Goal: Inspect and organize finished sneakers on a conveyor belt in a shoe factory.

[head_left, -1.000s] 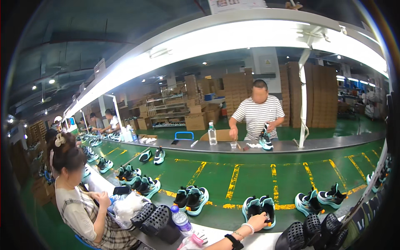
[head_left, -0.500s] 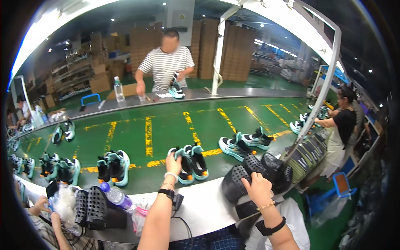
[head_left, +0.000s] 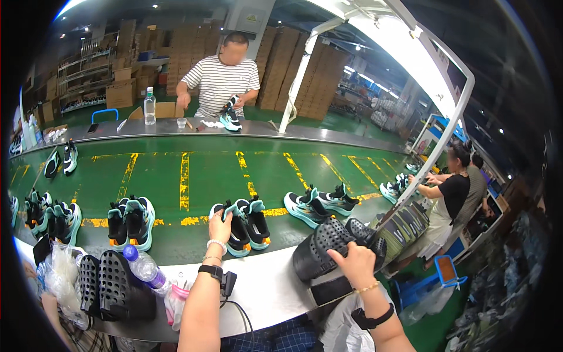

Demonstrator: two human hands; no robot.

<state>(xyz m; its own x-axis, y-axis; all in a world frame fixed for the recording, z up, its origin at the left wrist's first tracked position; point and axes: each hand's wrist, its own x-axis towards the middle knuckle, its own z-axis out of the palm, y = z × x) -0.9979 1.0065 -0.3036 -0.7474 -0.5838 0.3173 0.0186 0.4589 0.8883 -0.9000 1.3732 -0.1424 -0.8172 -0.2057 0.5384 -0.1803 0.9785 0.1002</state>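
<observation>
My left hand (head_left: 219, 230) is closed around the left side of a black and mint sneaker (head_left: 237, 237) with orange accents. Its mate (head_left: 254, 223) stands right beside it on the green conveyor belt (head_left: 158, 176). My right hand (head_left: 355, 265) reaches over a black, clog-shaped block (head_left: 319, 249) full of round holes. Its thumb and fingers bend over the block's right edge; the grip itself is partly hidden. A dark flat phone-like slab (head_left: 331, 291) lies under that wrist.
More sneaker pairs (head_left: 141, 220) stand on the belt, with another pair (head_left: 319, 205) at right. On the near ledge are black perforated blocks (head_left: 117, 287) and a water bottle (head_left: 143, 270). A co-worker (head_left: 220, 82) across the belt holds a sneaker. A white post (head_left: 299, 82) rises beyond.
The view has shifted, so the belt and shoes sit further left. The perforated block by my right hand looks more tilted than before. My left hand stays on the same sneaker.
</observation>
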